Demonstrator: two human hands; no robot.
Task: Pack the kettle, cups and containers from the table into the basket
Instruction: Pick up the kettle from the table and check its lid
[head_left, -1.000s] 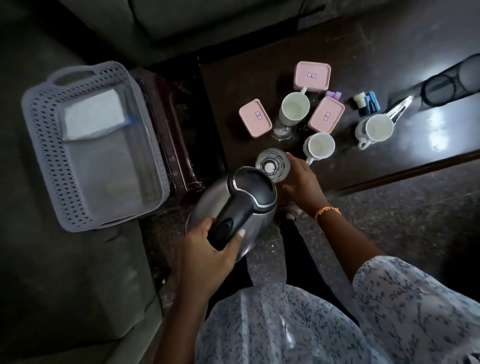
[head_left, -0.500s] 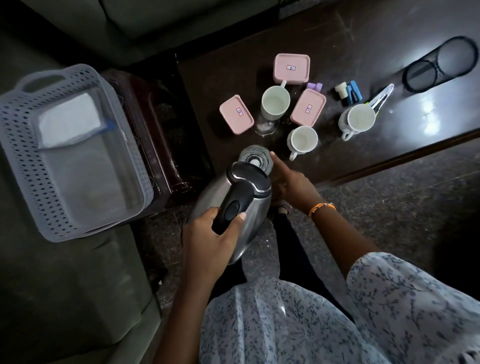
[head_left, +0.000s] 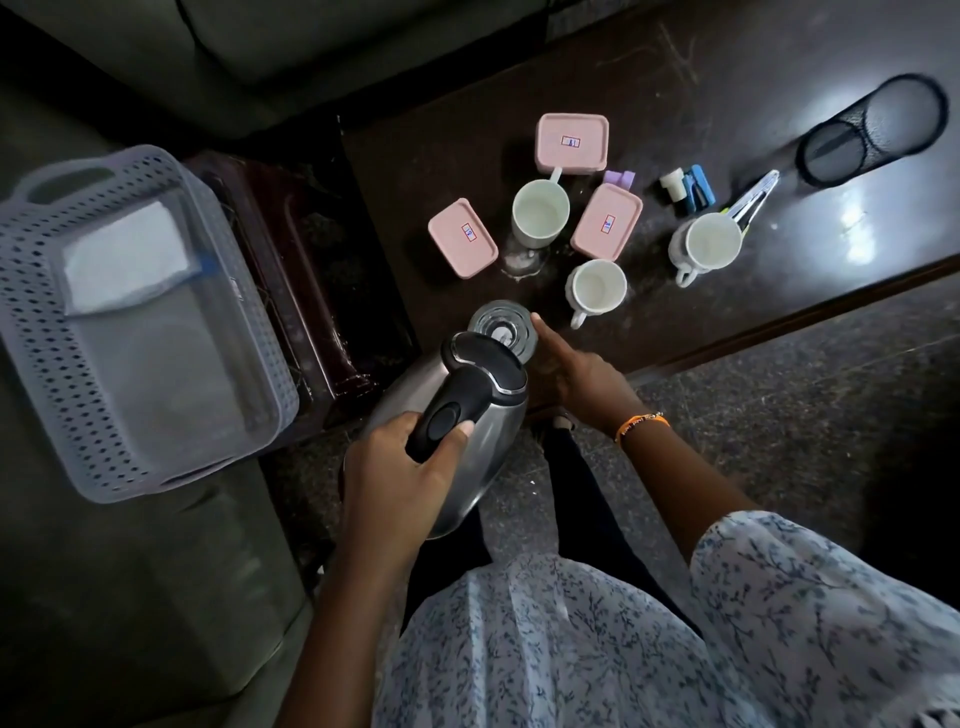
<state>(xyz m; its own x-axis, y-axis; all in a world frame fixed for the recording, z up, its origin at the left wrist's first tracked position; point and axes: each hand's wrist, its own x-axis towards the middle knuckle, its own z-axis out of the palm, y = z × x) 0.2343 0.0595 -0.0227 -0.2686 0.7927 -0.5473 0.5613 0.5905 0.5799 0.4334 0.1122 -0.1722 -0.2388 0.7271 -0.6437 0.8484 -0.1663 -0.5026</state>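
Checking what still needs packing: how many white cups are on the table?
3. One cup stands between the pink containers, one cup nearer the table's front edge beside the kettle base, one cup off right by the tongs. None looks hidden.

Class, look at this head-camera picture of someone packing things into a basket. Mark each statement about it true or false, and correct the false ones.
1. The left hand grips the kettle by its black handle. True.
2. Four pink containers sit on the table. False: there are three.
3. The kettle base lies by the right hand. True.
4. The cups are already in the basket. False: all three stand on the table.
5. The kettle rests inside the basket. False: it is held beside the table.
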